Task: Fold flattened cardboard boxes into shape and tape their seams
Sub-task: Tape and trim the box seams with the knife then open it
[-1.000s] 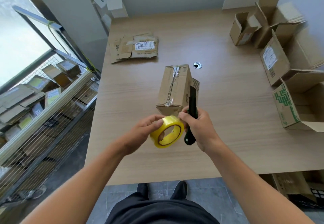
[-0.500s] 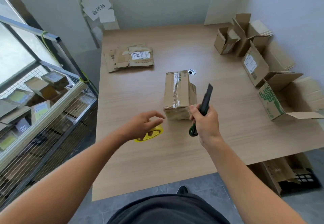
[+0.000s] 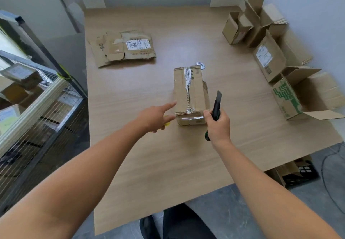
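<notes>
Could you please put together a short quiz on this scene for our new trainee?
1. True or false: the right hand is empty.
2. Fill in: the top seam of the middle box is already ____.
3. The flat cardboard lies: A) at the far left of the table; B) under it; C) atop the box.

Key: 1 false, it grips a knife; 2 taped; 3 A.

Head-worn view, downward over table
</notes>
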Demonstrator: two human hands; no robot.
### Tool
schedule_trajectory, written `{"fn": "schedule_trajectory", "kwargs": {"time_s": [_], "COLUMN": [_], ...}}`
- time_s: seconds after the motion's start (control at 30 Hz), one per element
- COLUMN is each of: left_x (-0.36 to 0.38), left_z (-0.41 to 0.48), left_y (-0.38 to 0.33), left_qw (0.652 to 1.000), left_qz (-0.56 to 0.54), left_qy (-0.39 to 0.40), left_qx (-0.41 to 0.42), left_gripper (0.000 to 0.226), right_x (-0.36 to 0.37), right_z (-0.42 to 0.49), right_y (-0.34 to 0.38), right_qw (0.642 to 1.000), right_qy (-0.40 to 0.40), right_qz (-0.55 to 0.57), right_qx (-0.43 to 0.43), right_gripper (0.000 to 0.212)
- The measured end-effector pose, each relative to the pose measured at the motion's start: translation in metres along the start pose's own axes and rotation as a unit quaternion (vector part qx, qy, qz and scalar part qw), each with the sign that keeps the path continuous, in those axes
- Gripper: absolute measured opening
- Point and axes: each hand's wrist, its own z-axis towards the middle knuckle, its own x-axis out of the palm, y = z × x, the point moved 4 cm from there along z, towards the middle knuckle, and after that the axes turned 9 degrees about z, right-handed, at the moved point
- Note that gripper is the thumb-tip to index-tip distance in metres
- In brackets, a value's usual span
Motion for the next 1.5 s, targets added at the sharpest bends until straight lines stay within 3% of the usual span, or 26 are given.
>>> {"fn": "schedule_trajectory", "kwargs": {"time_s": [0.27,0.43,0.53,0.63,0.7,0.8,0.87,1.07,1.13,1.33,1.4,1.5], "left_x": [0.031,0.037,0.038,0.035,0.031,0.027,0.027,0.032,0.032,0.031,0.032,0.034], "left_z": [0.045,0.064,0.071,0.081,0.086,0.087,0.085,0.082,0.082,0.079,0.079,0.078], "left_y": [0.004,-0.003,0.001,0.006,0.006,0.007,0.01,0.005,0.005,0.002,-0.001,-0.004], "left_qw": [0.998,0.991,0.989,0.989,0.988,0.986,0.986,0.987,0.987,0.987,0.986,0.986], "left_qz": [0.025,0.049,0.035,0.027,0.043,0.062,0.075,0.087,0.086,0.099,0.099,0.096], "left_qy": [-0.055,-0.114,-0.122,-0.104,-0.096,-0.087,-0.083,-0.08,-0.08,-0.094,-0.098,-0.107], "left_qx": [0.021,0.052,0.071,0.098,0.117,0.126,0.12,0.109,0.109,0.09,0.092,0.086], "left_gripper": [0.049,0.047,0.042,0.041,0.042,0.043,0.044,0.046,0.047,0.045,0.046,0.045], "right_x": [0.005,-0.004,-0.006,-0.007,-0.012,-0.01,-0.005,-0.009,-0.008,0.004,0.009,0.005], "right_z": [0.038,0.053,0.057,0.057,0.059,0.065,0.072,0.097,0.1,0.088,0.079,0.07], "right_y": [-0.045,-0.07,-0.076,-0.074,-0.065,-0.047,-0.045,-0.042,-0.037,-0.021,-0.023,-0.033], "right_qw": [0.998,0.98,0.974,0.994,0.995,0.934,0.88,0.778,0.749,0.676,0.673,0.696], "right_qy": [-0.004,0.023,0.047,0.05,0.029,0.091,0.177,0.292,0.304,0.287,0.281,0.249], "right_qz": [-0.05,0.082,0.122,0.04,-0.073,-0.176,-0.227,-0.287,-0.289,-0.288,-0.308,-0.327], "right_qx": [0.038,0.178,0.183,0.09,-0.061,-0.298,-0.378,-0.476,-0.512,-0.614,-0.611,-0.589], "right_gripper": [0.02,0.019,0.021,0.028,0.027,0.015,0.012,0.026,0.034,0.031,0.028,0.031]}}
